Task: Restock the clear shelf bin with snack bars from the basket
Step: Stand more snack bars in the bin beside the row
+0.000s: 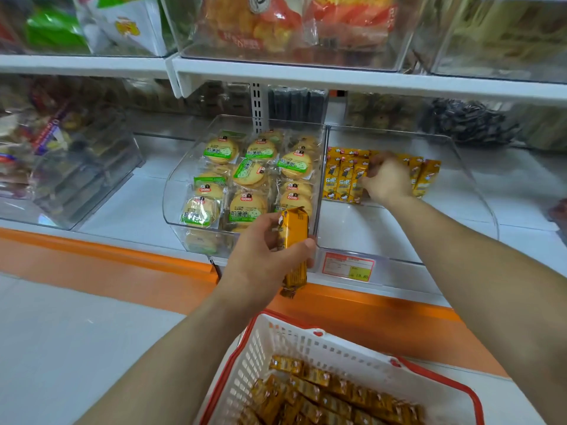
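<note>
One row of snack bars (340, 179) lines the clear bin (472, 191); right hand (387, 179) and left hand (264, 250) each grip another; basket (306, 342) holds plenty.

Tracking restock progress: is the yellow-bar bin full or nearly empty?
Nearly empty: the clear bin holds one back row of snack bars; front floor bare.

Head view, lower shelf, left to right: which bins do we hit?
In order: clear bin of mixed snacks → clear bin of round green-labelled biscuits → clear shelf bin with the row of yellow snack bars, right hand on them.
</note>
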Motion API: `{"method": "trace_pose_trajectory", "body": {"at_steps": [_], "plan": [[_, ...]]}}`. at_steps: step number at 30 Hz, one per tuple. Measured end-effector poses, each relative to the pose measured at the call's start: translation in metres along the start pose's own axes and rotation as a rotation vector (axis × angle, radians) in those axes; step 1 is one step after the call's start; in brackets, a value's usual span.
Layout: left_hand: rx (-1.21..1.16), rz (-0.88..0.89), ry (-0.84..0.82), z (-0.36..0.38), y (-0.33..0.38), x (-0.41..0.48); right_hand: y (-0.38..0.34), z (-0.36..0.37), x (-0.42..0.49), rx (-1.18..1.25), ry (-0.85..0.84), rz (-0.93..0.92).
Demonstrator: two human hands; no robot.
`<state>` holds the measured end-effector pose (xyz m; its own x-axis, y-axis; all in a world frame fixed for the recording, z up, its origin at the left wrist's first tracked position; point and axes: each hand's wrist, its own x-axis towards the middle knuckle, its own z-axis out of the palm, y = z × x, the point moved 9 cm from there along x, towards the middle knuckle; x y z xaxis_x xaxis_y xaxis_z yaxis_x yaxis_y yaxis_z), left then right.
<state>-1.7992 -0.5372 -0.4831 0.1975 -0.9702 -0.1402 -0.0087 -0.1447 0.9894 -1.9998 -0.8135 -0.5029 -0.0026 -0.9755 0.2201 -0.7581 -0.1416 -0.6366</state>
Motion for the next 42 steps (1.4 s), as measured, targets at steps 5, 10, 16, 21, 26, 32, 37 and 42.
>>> {"method": "trace_pose_trajectory", "body": {"at_steps": [5, 10, 16, 21, 26, 32, 37, 42], "plan": [[0.018, -0.021, 0.004, 0.004, 0.0, -0.002, 0.002, -0.022, -0.011, 0.034, -0.044, 0.072], [0.055, -0.023, -0.024, 0.008, 0.004, -0.01, -0.042, -0.067, -0.087, 0.295, -0.136, -0.027], [0.05, 0.048, -0.243, 0.034, 0.015, -0.031, -0.076, -0.064, -0.222, 0.622, -0.651, 0.043], [0.158, 0.143, -0.196, 0.042, 0.021, -0.041, -0.092, -0.07, -0.238, 0.629, -0.646, 0.034], [0.209, 0.148, -0.115, 0.04, 0.02, -0.044, -0.085, -0.072, -0.237, 0.777, -0.637, 0.128], [0.002, 0.035, 0.027, 0.024, 0.011, -0.034, -0.08, -0.081, -0.229, 0.738, -0.633, 0.04], [-0.222, 0.042, 0.002, 0.026, 0.015, -0.027, -0.091, -0.077, -0.238, 0.564, -0.617, -0.117], [-0.125, 0.144, 0.007, 0.03, 0.021, -0.024, -0.093, -0.078, -0.232, 0.621, -0.566, -0.127]]}}
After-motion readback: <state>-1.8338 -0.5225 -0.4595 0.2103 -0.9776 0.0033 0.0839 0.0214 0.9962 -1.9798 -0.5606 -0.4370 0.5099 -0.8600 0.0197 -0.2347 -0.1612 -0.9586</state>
